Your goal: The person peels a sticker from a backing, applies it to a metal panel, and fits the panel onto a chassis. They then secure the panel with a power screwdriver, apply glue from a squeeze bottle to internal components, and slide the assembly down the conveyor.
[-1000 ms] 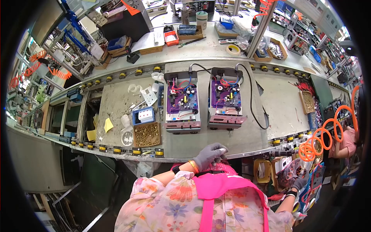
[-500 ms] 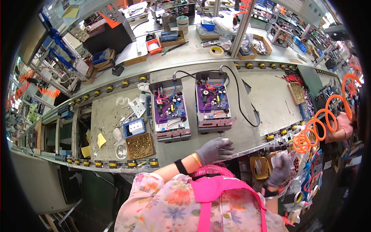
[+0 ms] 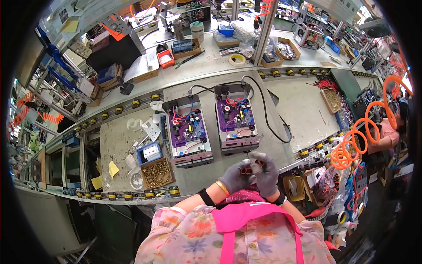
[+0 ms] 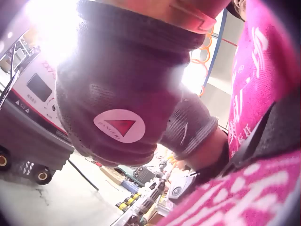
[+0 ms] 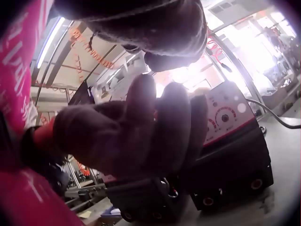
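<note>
Both hands meet in front of the chest at the near table edge, in grey knit gloves. My left hand point(image 3: 236, 176) cups small dark round pieces with orange rims point(image 3: 245, 170) in its curled fingers. Close beside it, my right hand point(image 3: 267, 177) has bent fingers around another such small piece point(image 3: 260, 163). In the left wrist view the left glove's back carries a white oval with a red triangle point(image 4: 120, 125). Just beyond the hands stand two uncovered machines, a left one point(image 3: 192, 155) and a right one point(image 3: 239, 145), with purple circuit boards and wires inside.
A cardboard box of brass-coloured screws point(image 3: 157, 174) and a blue bin point(image 3: 148, 152) stand left of the machines. A black cable point(image 3: 269, 121) loops on their right. An orange coiled hose point(image 3: 351, 152) hangs at right, above plastic bags point(image 3: 329, 193). Rollers point(image 3: 128, 195) line the table edge.
My right hand has come from the bags at lower right up to my left hand, and small orange-rimmed pieces now show between them. The head view has shifted; the machines stay put.
</note>
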`<state>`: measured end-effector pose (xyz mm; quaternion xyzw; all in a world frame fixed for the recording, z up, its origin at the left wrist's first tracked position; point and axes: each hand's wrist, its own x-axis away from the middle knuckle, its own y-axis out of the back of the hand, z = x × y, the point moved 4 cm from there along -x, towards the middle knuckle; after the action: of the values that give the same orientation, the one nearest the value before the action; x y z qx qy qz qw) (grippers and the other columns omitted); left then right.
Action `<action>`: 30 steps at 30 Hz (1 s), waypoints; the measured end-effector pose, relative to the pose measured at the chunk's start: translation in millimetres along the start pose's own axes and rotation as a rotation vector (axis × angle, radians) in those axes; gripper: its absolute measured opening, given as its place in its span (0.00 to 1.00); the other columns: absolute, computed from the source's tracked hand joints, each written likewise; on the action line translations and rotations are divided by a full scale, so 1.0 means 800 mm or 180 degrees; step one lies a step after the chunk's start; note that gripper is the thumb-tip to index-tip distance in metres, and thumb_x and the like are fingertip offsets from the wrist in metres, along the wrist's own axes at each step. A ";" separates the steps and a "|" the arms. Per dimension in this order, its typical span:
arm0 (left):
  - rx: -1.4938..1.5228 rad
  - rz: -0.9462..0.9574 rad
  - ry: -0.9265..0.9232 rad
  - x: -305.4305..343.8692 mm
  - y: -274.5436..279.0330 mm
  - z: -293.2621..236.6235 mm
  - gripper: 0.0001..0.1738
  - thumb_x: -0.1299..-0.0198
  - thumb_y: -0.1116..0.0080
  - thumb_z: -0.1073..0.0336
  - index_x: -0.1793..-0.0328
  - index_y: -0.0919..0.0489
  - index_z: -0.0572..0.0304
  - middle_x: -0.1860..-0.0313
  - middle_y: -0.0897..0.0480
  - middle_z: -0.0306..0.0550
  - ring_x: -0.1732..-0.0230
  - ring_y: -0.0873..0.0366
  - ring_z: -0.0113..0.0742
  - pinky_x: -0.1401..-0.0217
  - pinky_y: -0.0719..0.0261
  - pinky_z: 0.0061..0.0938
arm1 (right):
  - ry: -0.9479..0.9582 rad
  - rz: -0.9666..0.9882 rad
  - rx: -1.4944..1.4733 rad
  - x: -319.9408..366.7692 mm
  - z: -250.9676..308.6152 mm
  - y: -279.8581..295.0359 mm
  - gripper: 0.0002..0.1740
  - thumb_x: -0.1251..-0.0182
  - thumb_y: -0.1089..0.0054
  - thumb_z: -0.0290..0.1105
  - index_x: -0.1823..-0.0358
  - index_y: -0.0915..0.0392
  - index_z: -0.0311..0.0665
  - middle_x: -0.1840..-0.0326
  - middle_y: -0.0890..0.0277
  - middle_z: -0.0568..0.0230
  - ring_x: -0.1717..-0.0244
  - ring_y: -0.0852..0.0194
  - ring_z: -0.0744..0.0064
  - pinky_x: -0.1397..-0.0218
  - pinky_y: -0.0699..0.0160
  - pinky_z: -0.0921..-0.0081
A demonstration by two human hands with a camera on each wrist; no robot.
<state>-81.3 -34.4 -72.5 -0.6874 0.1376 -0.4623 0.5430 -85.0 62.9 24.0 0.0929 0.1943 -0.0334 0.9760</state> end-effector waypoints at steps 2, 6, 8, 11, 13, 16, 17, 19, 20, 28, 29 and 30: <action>-0.0042 -0.0524 -0.0042 -0.010 0.023 -0.012 0.08 0.36 0.48 0.60 0.57 0.25 0.53 0.63 0.20 0.41 0.68 0.24 0.33 0.70 0.23 0.24 | -0.0408 -0.0178 -0.0448 -0.004 -0.020 0.014 0.12 0.34 0.47 0.27 0.50 0.26 0.34 0.59 0.23 0.65 0.68 0.30 0.84 0.66 0.29 0.84; 0.0152 -0.1263 -0.0303 -0.033 0.054 -0.034 0.04 0.40 0.45 0.63 0.64 0.25 0.52 0.70 0.21 0.40 0.77 0.29 0.30 0.82 0.30 0.19 | -0.1293 -0.0291 -0.1324 -0.012 -0.027 0.031 0.11 0.29 0.51 0.30 0.50 0.24 0.36 0.63 0.22 0.66 0.75 0.32 0.88 0.74 0.30 0.88; 0.0424 -0.1433 -0.0457 -0.057 0.084 -0.045 0.03 0.42 0.44 0.65 0.68 0.26 0.52 0.72 0.21 0.40 0.79 0.32 0.29 0.83 0.32 0.18 | -0.1695 -0.0217 -0.1321 -0.007 -0.045 0.046 0.10 0.32 0.46 0.31 0.52 0.23 0.37 0.66 0.23 0.67 0.77 0.32 0.86 0.76 0.32 0.89; 0.0837 -0.1262 -0.0698 -0.082 0.105 -0.046 0.04 0.44 0.44 0.67 0.70 0.26 0.52 0.73 0.22 0.40 0.79 0.33 0.29 0.82 0.32 0.19 | -0.1768 -0.0189 -0.1148 -0.005 -0.046 0.052 0.10 0.35 0.44 0.27 0.53 0.23 0.36 0.65 0.22 0.67 0.76 0.31 0.85 0.76 0.31 0.88; 0.0872 -0.1218 -0.0910 -0.089 0.100 -0.043 0.03 0.44 0.44 0.67 0.69 0.26 0.53 0.74 0.22 0.39 0.79 0.32 0.29 0.81 0.31 0.20 | -0.1766 -0.0102 -0.1100 -0.002 -0.048 0.057 0.11 0.38 0.42 0.24 0.53 0.23 0.35 0.64 0.23 0.67 0.73 0.30 0.84 0.75 0.30 0.87; 0.1044 -0.1079 -0.0921 -0.094 0.087 -0.042 0.03 0.44 0.44 0.67 0.67 0.26 0.53 0.74 0.23 0.39 0.78 0.32 0.30 0.80 0.30 0.22 | -0.1866 -0.0032 -0.1195 0.002 -0.049 0.066 0.12 0.39 0.42 0.23 0.53 0.23 0.34 0.65 0.23 0.68 0.72 0.29 0.84 0.72 0.28 0.86; 0.1123 -0.1017 -0.0875 -0.095 0.081 -0.042 0.03 0.44 0.44 0.67 0.67 0.26 0.54 0.74 0.24 0.39 0.78 0.32 0.30 0.79 0.30 0.22 | -0.1855 -0.0105 -0.1281 0.000 -0.045 0.067 0.13 0.39 0.42 0.22 0.52 0.23 0.34 0.65 0.23 0.68 0.72 0.29 0.84 0.72 0.28 0.86; 0.0840 -0.0919 -0.0858 -0.097 0.090 -0.036 0.02 0.43 0.45 0.68 0.66 0.26 0.54 0.74 0.24 0.39 0.77 0.31 0.29 0.79 0.30 0.21 | -0.1756 -0.0136 -0.1304 0.001 -0.046 0.071 0.13 0.39 0.42 0.22 0.52 0.24 0.34 0.66 0.24 0.69 0.71 0.29 0.83 0.70 0.27 0.85; 0.0691 -0.0860 -0.0856 -0.098 0.093 -0.035 0.01 0.43 0.46 0.68 0.65 0.26 0.54 0.74 0.24 0.40 0.77 0.31 0.29 0.79 0.30 0.21 | -0.1659 -0.0100 -0.1241 0.004 -0.055 0.074 0.13 0.39 0.42 0.22 0.52 0.24 0.34 0.66 0.24 0.69 0.71 0.28 0.83 0.70 0.27 0.85; -0.0092 0.0163 -0.0432 -0.007 -0.044 -0.024 0.09 0.39 0.46 0.67 0.54 0.27 0.59 0.65 0.23 0.41 0.71 0.29 0.29 0.76 0.31 0.19 | -0.0625 0.0272 -0.0019 -0.074 -0.042 0.091 0.13 0.45 0.39 0.21 0.56 0.21 0.35 0.67 0.30 0.68 0.67 0.30 0.82 0.63 0.28 0.83; -0.0186 0.0116 -0.0520 -0.008 -0.043 -0.024 0.09 0.39 0.46 0.67 0.54 0.27 0.60 0.64 0.23 0.42 0.71 0.28 0.30 0.76 0.30 0.19 | -0.0344 0.0320 0.0211 -0.091 -0.033 0.087 0.14 0.46 0.38 0.21 0.56 0.21 0.36 0.67 0.30 0.68 0.68 0.30 0.80 0.64 0.28 0.82; -0.0276 0.0071 -0.0603 -0.009 -0.043 -0.023 0.10 0.38 0.47 0.66 0.54 0.26 0.61 0.64 0.22 0.42 0.70 0.27 0.30 0.75 0.30 0.19 | -0.0065 0.0365 0.0447 -0.108 -0.022 0.084 0.15 0.47 0.38 0.21 0.55 0.21 0.37 0.68 0.30 0.67 0.68 0.29 0.79 0.64 0.28 0.81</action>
<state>-110.1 -28.3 -46.5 -0.7493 0.1131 -0.3828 0.5285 -164.3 135.0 53.0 0.1717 0.1759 0.0081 0.9693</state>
